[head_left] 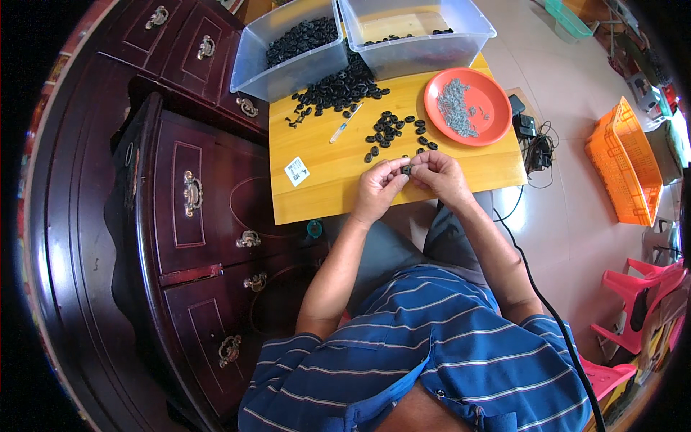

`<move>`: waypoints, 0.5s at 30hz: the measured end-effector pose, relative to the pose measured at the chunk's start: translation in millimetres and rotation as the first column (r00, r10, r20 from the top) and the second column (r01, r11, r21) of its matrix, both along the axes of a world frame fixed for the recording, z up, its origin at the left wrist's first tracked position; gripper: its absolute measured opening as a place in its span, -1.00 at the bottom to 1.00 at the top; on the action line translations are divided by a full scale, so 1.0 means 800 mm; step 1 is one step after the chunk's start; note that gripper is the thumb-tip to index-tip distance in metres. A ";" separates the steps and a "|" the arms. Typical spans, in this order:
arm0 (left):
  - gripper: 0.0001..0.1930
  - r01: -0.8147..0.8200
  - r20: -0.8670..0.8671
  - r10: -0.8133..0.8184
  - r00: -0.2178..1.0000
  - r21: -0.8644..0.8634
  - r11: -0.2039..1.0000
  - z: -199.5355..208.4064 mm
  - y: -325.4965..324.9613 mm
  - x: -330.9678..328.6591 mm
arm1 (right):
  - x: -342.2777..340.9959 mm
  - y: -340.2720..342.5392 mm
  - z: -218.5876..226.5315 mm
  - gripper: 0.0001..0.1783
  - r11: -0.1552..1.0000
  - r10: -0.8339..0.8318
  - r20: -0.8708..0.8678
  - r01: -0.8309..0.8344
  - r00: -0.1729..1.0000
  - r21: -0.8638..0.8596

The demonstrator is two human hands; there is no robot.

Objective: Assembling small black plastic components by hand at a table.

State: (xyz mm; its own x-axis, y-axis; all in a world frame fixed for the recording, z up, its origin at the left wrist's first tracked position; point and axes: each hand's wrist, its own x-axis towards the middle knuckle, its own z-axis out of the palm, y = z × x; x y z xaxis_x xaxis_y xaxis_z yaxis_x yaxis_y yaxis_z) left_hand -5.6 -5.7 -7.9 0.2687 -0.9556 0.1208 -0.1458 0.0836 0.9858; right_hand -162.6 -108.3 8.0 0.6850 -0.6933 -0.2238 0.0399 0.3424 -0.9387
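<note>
My left hand (376, 189) and my right hand (440, 177) meet over the near edge of the yellow table (317, 198). Between their pinched fingertips is a small black oval part (407, 170), partly covered by the fingers. Just beyond the hands lie several loose black oval parts (389, 126). An orange-red plate (495, 90) to the right holds many small grey pieces (453, 108), too small to name. Farther back, a heap of black oval parts (335, 92) spreads out in front of a clear bin.
Two translucent plastic bins (288, 79) (432, 57) stand at the back, with black parts inside. A slim pen-like tool (338, 132) and a white label (296, 171) lie on the table. Dark wooden drawers (194, 165) flank the left. Cables (540, 147) and an orange crate (625, 162) are at right.
</note>
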 end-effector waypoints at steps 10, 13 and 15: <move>-0.67 0.007 -0.135 -0.002 0.991 0.035 0.999 0.010 0.002 -0.003 | -0.002 0.004 0.004 -0.86 1.000 -0.005 0.006 0.005 1.000 0.017; -0.67 0.009 -0.129 -0.005 0.992 0.029 1.000 0.009 0.002 -0.003 | -0.003 0.003 0.002 -0.86 1.000 0.009 0.012 -0.009 1.000 0.026; -0.67 0.009 -0.116 -0.006 0.993 0.027 1.000 0.008 0.001 -0.003 | -0.003 0.002 0.000 -0.86 1.000 0.011 0.013 -0.011 1.000 0.020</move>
State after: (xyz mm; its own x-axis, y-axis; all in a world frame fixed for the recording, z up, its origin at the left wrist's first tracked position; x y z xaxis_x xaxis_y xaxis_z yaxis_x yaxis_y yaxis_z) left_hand -8.0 -4.6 -1.3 0.2724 -0.9601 0.0633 -0.0301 0.0573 0.9979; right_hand -164.9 -106.7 7.8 0.6955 -0.6812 -0.2287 0.0479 0.3615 -0.9311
